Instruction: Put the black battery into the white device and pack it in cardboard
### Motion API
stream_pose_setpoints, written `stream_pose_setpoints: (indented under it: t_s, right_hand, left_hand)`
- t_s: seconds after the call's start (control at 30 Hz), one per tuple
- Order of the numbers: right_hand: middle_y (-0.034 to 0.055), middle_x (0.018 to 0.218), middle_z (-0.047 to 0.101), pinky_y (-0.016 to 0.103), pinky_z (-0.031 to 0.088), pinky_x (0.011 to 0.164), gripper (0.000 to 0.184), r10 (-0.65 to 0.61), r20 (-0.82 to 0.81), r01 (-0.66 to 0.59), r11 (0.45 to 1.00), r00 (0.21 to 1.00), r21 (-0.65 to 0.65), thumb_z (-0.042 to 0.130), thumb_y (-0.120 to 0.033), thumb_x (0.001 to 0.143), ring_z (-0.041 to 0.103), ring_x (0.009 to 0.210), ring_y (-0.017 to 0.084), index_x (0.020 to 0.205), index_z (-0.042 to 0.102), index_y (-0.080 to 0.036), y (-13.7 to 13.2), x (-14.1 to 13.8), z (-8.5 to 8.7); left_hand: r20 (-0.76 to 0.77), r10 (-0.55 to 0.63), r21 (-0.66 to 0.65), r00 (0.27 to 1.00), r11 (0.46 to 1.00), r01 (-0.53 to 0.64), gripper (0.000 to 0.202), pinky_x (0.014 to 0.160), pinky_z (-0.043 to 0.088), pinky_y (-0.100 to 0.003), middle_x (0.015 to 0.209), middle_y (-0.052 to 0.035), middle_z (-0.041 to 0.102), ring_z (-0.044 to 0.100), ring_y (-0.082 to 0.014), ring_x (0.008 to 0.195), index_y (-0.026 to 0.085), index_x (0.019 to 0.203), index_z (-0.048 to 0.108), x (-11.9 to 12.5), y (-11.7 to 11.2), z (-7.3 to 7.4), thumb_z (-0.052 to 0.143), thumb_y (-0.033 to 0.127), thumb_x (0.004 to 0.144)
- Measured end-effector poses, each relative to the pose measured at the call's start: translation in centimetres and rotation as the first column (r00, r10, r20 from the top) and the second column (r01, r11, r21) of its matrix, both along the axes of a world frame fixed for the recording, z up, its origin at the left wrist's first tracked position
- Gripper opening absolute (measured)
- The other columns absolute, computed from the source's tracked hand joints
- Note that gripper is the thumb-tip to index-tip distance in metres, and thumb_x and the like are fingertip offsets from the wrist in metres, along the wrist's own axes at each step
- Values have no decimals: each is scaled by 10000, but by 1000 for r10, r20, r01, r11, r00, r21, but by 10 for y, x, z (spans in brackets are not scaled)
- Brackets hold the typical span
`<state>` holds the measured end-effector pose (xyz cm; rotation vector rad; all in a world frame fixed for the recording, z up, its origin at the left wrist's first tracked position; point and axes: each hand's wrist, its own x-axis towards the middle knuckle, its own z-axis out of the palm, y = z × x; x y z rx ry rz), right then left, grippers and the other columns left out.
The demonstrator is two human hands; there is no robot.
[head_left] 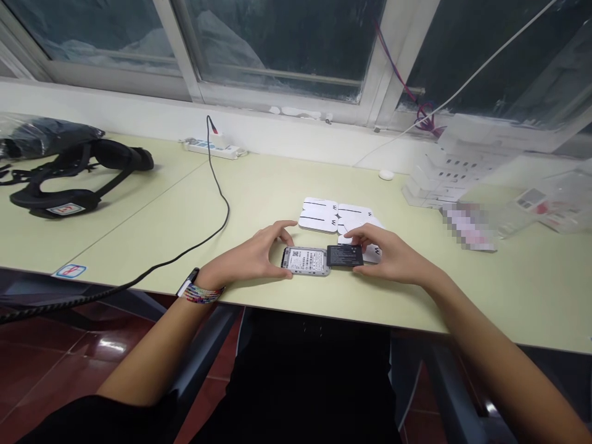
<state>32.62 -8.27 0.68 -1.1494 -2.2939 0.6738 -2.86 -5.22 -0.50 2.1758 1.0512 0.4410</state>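
Observation:
A small grey device [305, 260] with a white label lies open-backed on the pale green desk [152, 228] near its front edge. My left hand [252, 259] grips its left end between thumb and fingers. A flat black battery [345, 255] sits just to the right of the device, touching it. My right hand [388, 256] holds that battery by its edges. Behind both hands lie a few white covers [324, 214] marked with black lines.
A black cable [217, 179] runs from a white power strip [213, 148] across the desk and off the front edge. A black headset-like harness [69, 179] lies at far left. Stacked clear plastic trays [448, 176] and boxes [550, 200] stand at right.

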Motion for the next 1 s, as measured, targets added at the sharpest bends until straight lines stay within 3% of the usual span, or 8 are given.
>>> stream_pose_setpoints:
  t_s: [1.0]
  right_hand:
    - [87, 1306, 674, 480, 573, 981, 541, 40, 30, -40, 999, 999, 3, 789, -244, 856, 656, 1189, 304, 1369, 631, -306, -3, -4, -3]
  left_hand:
    - [1, -6, 13, 1000, 1000, 6, 985, 1199, 426, -522, 1370, -90, 649, 585, -353, 1370, 338, 1635, 343, -1, 2, -4, 903, 427, 830]
